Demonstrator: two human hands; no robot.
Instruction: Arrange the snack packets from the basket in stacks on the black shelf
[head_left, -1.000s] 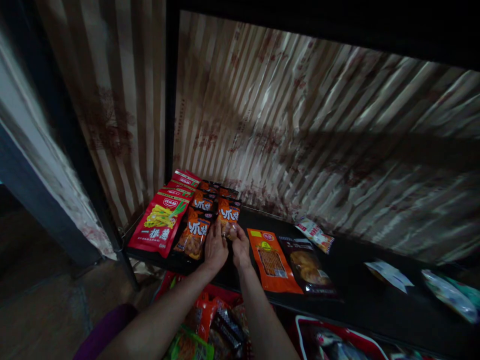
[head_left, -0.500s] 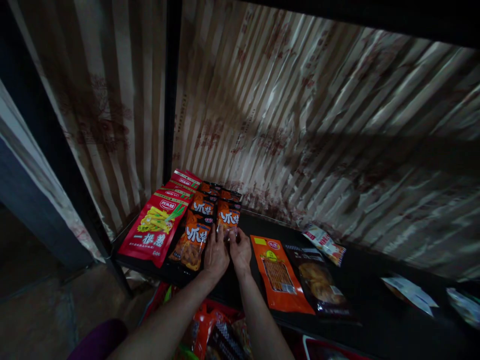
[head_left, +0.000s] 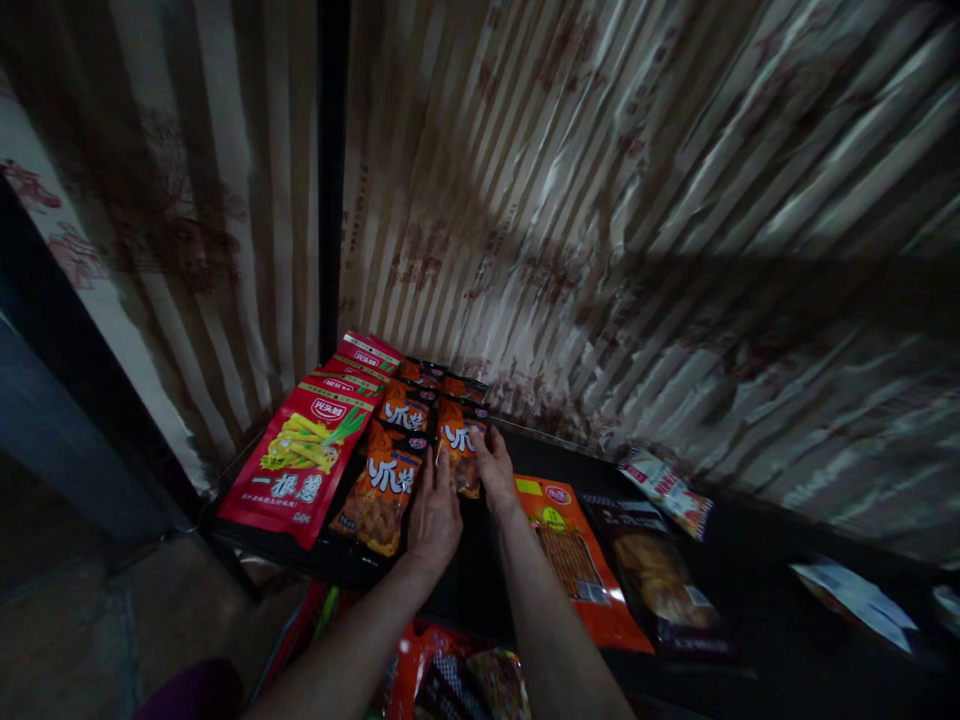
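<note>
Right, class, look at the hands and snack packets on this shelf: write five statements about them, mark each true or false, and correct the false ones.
1. The left hand and right hand both reach an orange packet. True.
2. The large red packet lies right of that orange packet. False: it lies left of it.
3. The wall covering is striped. True.
4. The right hand holds the dark packet. False: it lies untouched, right of that arm.
5. The shelf is white. False: it is black.
</note>
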